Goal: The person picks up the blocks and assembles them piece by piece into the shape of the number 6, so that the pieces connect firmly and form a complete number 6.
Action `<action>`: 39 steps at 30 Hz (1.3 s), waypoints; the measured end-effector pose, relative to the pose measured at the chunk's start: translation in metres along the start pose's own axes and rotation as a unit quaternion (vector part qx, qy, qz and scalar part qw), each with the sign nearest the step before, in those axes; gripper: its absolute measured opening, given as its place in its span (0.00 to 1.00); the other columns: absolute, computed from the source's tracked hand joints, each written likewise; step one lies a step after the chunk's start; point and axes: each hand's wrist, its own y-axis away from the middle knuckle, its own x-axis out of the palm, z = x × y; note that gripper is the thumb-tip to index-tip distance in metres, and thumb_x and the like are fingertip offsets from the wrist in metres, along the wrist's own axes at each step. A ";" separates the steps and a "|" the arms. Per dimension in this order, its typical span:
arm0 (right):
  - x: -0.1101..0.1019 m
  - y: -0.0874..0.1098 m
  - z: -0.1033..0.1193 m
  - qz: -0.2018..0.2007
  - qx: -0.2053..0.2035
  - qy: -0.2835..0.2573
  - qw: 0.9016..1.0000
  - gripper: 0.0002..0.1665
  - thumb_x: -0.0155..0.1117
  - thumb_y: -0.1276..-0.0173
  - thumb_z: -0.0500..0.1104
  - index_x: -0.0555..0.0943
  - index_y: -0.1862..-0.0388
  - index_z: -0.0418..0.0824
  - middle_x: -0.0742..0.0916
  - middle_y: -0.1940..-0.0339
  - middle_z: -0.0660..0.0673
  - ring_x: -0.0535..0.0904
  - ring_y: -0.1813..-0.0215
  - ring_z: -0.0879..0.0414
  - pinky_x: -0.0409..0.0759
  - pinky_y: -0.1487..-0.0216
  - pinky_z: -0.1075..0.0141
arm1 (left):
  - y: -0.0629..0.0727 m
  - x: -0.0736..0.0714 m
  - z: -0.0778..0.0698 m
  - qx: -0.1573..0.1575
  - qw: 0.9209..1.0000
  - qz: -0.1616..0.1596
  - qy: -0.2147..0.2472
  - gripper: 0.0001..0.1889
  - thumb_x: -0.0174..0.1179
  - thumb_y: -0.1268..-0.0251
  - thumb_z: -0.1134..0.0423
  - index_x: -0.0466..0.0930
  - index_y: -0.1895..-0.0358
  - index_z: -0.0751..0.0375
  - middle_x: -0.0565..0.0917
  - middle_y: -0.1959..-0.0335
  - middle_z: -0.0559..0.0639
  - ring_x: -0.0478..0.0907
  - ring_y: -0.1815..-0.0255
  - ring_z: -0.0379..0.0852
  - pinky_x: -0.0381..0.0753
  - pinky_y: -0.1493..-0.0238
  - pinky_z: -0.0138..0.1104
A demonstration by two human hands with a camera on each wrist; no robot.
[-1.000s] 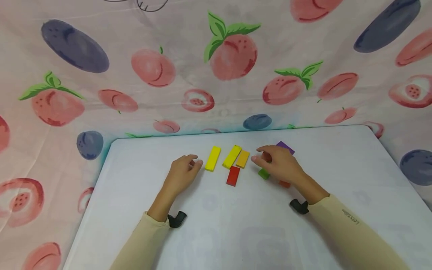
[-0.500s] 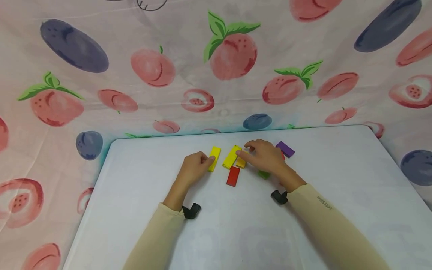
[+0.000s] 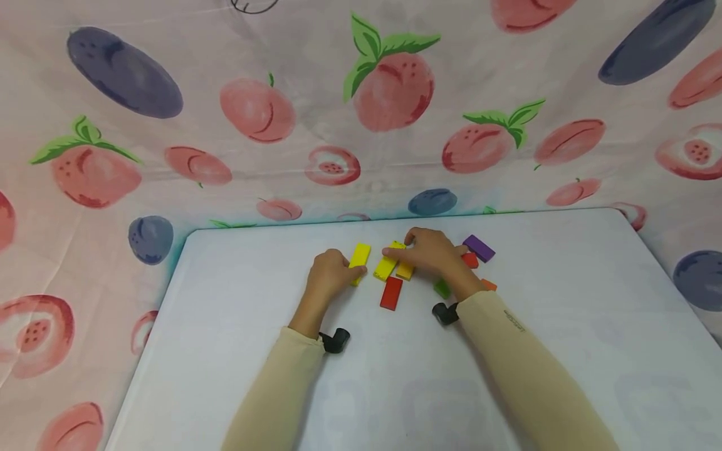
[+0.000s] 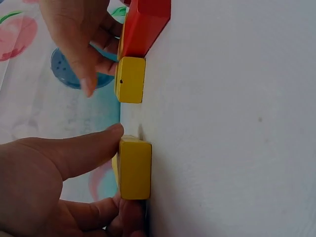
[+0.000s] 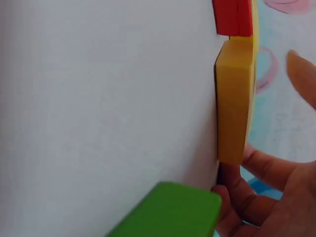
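Note:
My left hand (image 3: pixel 331 273) has its thumb and fingers on opposite sides of a long yellow block (image 3: pixel 361 255) lying flat. In the left wrist view, the thumb tip meets one side of this yellow block (image 4: pixel 136 170) and fingers curl against the other. My right hand (image 3: pixel 431 253) hovers over a second yellow block (image 3: pixel 386 268) and a shorter orange-yellow block (image 3: pixel 405 270). Its fingers lie behind the far end of the orange-yellow block (image 5: pixel 234 103) in the right wrist view, while the thumb stands apart from it. A red block (image 3: pixel 392 293) lies just in front.
Around the right wrist lie a green block (image 3: pixel 442 288), an orange block (image 3: pixel 488 285), a partly hidden red piece (image 3: pixel 470 260) and a purple block (image 3: pixel 479 248). All are on a white table (image 3: pixel 395 363), backed by a fruit-print cloth (image 3: pixel 248 169).
My left hand has moved right onto the left yellow block. My right hand has moved left, from beside the green block to over the second yellow and orange-yellow blocks, uncovering the purple block.

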 end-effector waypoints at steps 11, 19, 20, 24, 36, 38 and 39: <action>0.005 -0.005 0.017 0.019 0.035 0.057 0.998 0.43 0.70 0.40 0.71 0.78 0.40 0.40 0.82 0.47 0.41 0.71 0.37 0.40 0.50 0.34 0.18 | 0.002 -0.003 0.001 -0.014 1.000 0.019 -0.015 0.21 0.71 0.40 0.47 0.77 0.75 0.61 0.73 0.77 0.51 0.72 0.76 0.48 0.66 0.76 0.33; 0.001 -0.003 0.020 0.028 0.036 0.056 0.997 0.42 0.72 0.40 0.68 0.77 0.40 0.39 0.84 0.50 0.41 0.75 0.42 0.44 0.57 0.34 0.25 | 0.011 -0.010 0.022 0.014 0.994 0.042 0.097 0.17 0.66 0.34 0.53 0.72 0.72 0.59 0.71 0.74 0.50 0.70 0.71 0.48 0.64 0.72 0.34; 0.001 -0.002 0.021 0.030 0.035 0.059 0.997 0.42 0.72 0.39 0.67 0.77 0.39 0.39 0.84 0.49 0.41 0.74 0.41 0.43 0.56 0.33 0.24 | 0.012 -0.013 0.024 0.014 0.992 0.050 0.113 0.16 0.66 0.34 0.53 0.72 0.72 0.59 0.72 0.74 0.51 0.70 0.71 0.48 0.64 0.72 0.34; 0.000 -0.003 0.024 0.041 0.033 0.066 0.996 0.42 0.71 0.38 0.67 0.77 0.38 0.39 0.83 0.46 0.40 0.73 0.39 0.42 0.54 0.32 0.23 | 0.008 -0.017 0.040 -0.003 0.962 0.119 0.246 0.15 0.66 0.31 0.57 0.73 0.68 0.62 0.83 0.66 0.53 0.84 0.65 0.46 0.83 0.61 0.33; -0.010 -0.011 0.018 0.085 0.034 0.031 0.995 0.45 0.74 0.41 0.68 0.75 0.38 0.39 0.83 0.48 0.42 0.76 0.42 0.46 0.55 0.32 0.25 | -0.006 -0.032 0.087 0.004 0.845 0.275 0.459 0.23 0.56 0.23 0.69 0.60 0.31 0.62 0.81 0.37 0.68 0.85 0.41 0.54 0.83 0.41 0.43; -0.010 -0.012 0.015 0.084 0.026 0.020 0.996 0.46 0.74 0.42 0.68 0.75 0.37 0.39 0.82 0.46 0.42 0.75 0.40 0.45 0.53 0.31 0.23 | -0.006 -0.034 0.090 0.002 0.834 0.284 0.474 0.21 0.54 0.23 0.70 0.59 0.34 0.63 0.80 0.36 0.68 0.85 0.41 0.56 0.83 0.40 0.45; -0.010 -0.013 0.013 0.082 0.022 0.013 0.996 0.46 0.75 0.42 0.67 0.74 0.37 0.39 0.82 0.46 0.42 0.75 0.40 0.45 0.52 0.31 0.22 | -0.007 -0.035 0.091 -0.003 0.828 0.286 0.482 0.19 0.52 0.22 0.70 0.58 0.36 0.63 0.81 0.37 0.68 0.85 0.41 0.57 0.83 0.40 0.46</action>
